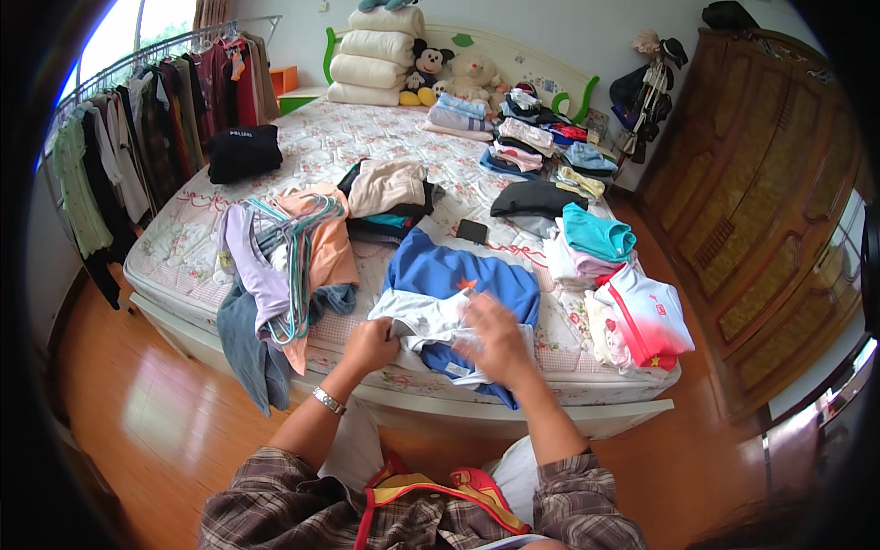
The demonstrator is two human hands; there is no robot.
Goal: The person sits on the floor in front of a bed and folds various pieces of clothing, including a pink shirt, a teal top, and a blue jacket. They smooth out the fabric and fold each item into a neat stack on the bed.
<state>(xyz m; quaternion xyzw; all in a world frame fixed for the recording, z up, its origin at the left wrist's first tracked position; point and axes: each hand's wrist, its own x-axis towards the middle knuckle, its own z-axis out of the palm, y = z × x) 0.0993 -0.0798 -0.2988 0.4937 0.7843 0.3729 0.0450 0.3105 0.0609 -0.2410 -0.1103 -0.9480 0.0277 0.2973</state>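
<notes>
A white garment (417, 312) lies crumpled at the bed's near edge, on top of a spread blue garment (467, 264) with an orange star. My left hand (371, 346) is closed on the left edge of the white garment. Over its right side is my right hand (500, 339), its fingers smeared by motion, so its grip does not show. Left of my hands, a bundle of hangers (301, 266) rests on a peach garment (328, 238) and a lilac top (247, 252). Bluish-grey trousers (246, 335) hang over the bed edge.
Stacked clothes, including a teal garment (596, 236) and a white-and-red one (649, 316), lie at right. A black phone (472, 231) is on the mattress (307, 137). Folded piles and plush toys (472, 73) sit farther back. A clothes rack (156, 119) stands left, a wooden wardrobe (747, 202) right.
</notes>
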